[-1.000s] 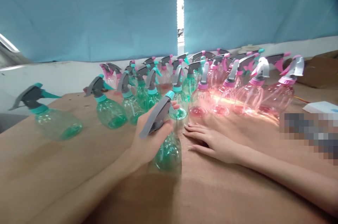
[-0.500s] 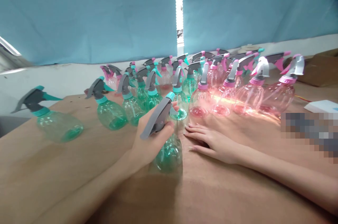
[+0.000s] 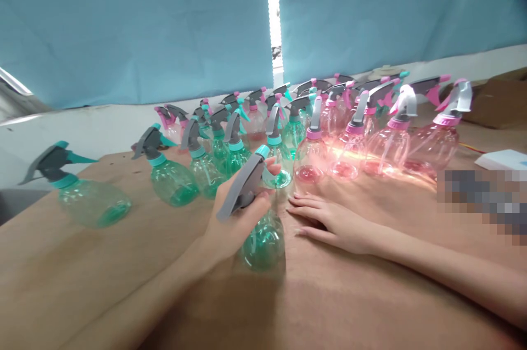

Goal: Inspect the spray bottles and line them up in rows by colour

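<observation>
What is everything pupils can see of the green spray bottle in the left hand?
The green spray bottle has a rounded, see-through body that looks like plastic and a grey spray head with a turquoise tip pointing away from the person. Held roughly upright, it is nearest the person, in front of the other spray bottles and left of the right hand. The left hand grips it by the neck, hiding its collar. I cannot tell whether its base touches the table.
</observation>
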A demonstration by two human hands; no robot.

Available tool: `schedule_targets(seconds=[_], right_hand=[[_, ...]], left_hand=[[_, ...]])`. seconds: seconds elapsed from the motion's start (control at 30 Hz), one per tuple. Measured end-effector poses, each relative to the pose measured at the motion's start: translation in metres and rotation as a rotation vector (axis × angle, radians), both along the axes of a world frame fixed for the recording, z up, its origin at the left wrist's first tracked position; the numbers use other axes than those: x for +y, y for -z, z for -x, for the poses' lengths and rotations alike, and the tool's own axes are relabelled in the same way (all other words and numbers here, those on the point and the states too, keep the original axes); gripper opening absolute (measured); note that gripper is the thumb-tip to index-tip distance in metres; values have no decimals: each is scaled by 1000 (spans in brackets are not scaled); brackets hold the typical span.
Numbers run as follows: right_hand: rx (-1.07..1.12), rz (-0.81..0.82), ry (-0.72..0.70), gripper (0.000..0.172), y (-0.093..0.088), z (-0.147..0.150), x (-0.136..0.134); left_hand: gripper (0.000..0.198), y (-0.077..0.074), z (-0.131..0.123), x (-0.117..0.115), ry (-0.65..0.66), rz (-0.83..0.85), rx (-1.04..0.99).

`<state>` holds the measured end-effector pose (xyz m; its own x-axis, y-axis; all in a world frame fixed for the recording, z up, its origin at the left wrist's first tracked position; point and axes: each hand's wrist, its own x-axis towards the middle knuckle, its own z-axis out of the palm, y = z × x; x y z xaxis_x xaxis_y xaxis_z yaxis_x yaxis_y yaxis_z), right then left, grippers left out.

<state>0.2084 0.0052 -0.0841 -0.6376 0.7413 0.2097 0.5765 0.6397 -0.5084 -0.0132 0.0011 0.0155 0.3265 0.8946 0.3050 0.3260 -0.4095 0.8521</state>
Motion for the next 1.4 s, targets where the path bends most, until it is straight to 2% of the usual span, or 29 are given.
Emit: schedule_targets(seconds=[0.27,0.57,0.87,1.13,1.27,1.4], right_hand=[[37,2,-6,51,2,-1,1],[24,13,1,53,3,-1,0],[45,17,0,52,2,-1,0],[-5,-1,-3,55,3,-1,1],[-16,0,0,55,1,-1,1],[-13,7,-1,55,0,-1,0]], left_hand=[[22,-1,3,-1,59,23,-110],[7,-5,7,-1,49,13,-6],[5,-5,8,-4,41,36,-22],[34,2,7,-6,55,27,-49],[36,5,5,-6,36,52,-57],[34,5,4,-4,25,-2,-45]])
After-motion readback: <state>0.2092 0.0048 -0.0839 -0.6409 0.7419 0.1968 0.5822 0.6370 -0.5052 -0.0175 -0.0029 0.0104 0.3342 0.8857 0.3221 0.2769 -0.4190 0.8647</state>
